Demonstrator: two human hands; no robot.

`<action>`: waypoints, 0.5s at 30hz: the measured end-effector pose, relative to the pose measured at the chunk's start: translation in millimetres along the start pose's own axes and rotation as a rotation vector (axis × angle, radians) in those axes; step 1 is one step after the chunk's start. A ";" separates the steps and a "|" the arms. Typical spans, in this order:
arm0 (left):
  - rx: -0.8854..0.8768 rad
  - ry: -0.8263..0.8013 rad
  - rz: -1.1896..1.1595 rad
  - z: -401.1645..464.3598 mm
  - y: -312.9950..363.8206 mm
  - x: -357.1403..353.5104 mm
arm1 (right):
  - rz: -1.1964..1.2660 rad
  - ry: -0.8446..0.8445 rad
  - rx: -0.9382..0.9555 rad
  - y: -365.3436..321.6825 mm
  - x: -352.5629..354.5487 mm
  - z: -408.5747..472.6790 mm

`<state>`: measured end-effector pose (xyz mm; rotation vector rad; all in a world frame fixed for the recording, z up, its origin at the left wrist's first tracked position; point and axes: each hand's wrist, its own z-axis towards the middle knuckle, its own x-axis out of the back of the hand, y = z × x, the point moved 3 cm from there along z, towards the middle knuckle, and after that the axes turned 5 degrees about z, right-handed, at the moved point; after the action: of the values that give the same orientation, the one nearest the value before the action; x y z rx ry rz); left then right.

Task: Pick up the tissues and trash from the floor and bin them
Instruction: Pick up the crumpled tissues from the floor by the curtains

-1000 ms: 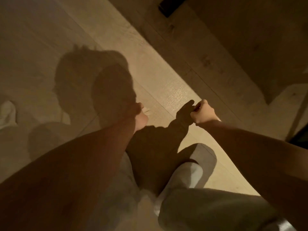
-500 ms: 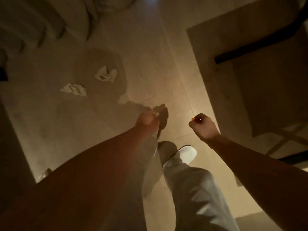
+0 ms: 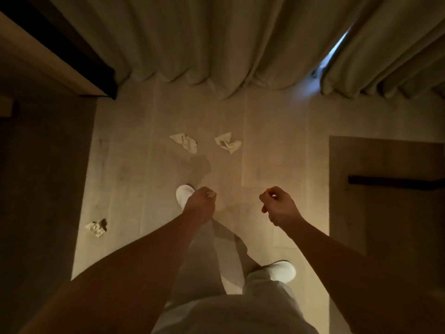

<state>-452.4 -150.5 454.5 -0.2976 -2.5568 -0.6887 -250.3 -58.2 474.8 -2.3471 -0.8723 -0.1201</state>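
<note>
Two crumpled white tissues lie on the pale floor ahead, one on the left and one on the right. A third crumpled tissue lies at the left, beside dark furniture. My left hand is a fist held over my front foot, with a small pale scrap showing at the fingers. Level with it, my right hand is also clenched, and a small orange piece peeks out at the thumb. No bin is in view.
Long beige curtains hang across the far side, with a bright gap at the right. A dark furniture block lines the left. A brown wooden surface sits at the right. My white shoes stand on the floor strip.
The view has swung from bare floor to the curtains and the tissues, which now lie straight ahead. I have stepped forward. Both hands stay clenched in front of me.
</note>
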 end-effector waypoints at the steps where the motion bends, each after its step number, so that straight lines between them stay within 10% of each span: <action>1: 0.012 -0.005 -0.011 10.6 -12.3 10.8 | 0.019 -0.005 -0.033 -13.1 -16.6 2.8; 15: 0.062 0.023 -0.076 172.5 -65.9 131.7 | 0.004 0.048 -0.253 -93.4 -126.5 133.5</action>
<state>-654.0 -105.8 360.7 -0.1715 -2.5731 -0.6349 -422.9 3.9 380.5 -2.5678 -0.8718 -0.2990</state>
